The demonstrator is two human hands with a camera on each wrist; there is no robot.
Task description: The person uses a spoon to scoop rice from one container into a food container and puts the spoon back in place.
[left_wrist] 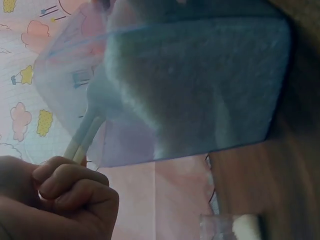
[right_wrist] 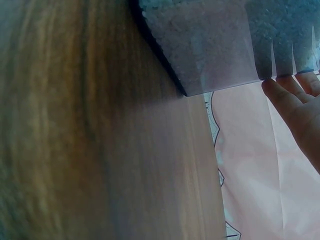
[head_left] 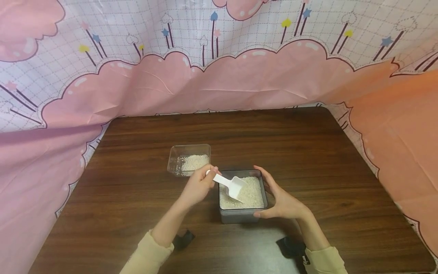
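My left hand (head_left: pixel 198 184) grips the handle of a white scoop (head_left: pixel 235 187). The scoop's bowl tilts down into the rice (head_left: pixel 251 194) inside a grey see-through container (head_left: pixel 239 217). In the left wrist view, the curled fingers of my left hand (left_wrist: pixel 75 195) hold the handle, with the scoop showing through the container's wall. My right hand (head_left: pixel 284 201) holds the container's right side, thumb near the front corner and fingers along the far side. Fingertips of the right hand (right_wrist: pixel 295 100) touch the container wall (right_wrist: pixel 215 65) in the right wrist view.
Behind and left of the grey container stands a clear plastic box (head_left: pixel 174 158) with some rice (head_left: pixel 195 162) in it. Both containers are on a dark wooden table (head_left: pixel 137 205). A patterned pink cloth (head_left: pixel 239 83) hangs around the back and sides.
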